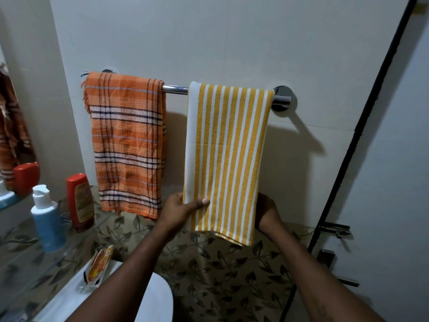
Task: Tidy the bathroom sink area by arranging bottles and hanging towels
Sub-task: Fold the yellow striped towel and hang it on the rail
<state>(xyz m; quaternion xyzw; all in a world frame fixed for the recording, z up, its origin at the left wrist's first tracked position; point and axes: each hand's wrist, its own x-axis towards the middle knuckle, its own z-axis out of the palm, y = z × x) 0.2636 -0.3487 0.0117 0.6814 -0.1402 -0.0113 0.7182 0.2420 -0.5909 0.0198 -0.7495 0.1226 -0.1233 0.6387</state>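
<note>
A yellow-and-white striped towel [226, 159] hangs folded over the right half of a chrome towel bar [175, 89] on the white wall. My left hand [180, 210] pinches its lower left edge, thumb on the front. My right hand [267, 212] holds the lower right edge, its fingers hidden behind the cloth. An orange checked towel [128, 140] hangs on the bar's left half. On a glass shelf [27, 256] at the left stand a blue bottle with a white cap [47, 219] and a red bottle [80, 202].
A white sink [148, 300] lies below my left arm, with an orange sachet [98, 267] on its rim. Leaf-patterned tiles [232, 270] cover the lower wall. A mirror [14, 135] is at the far left. A door with a black frame and metal latch [335, 230] stands at the right.
</note>
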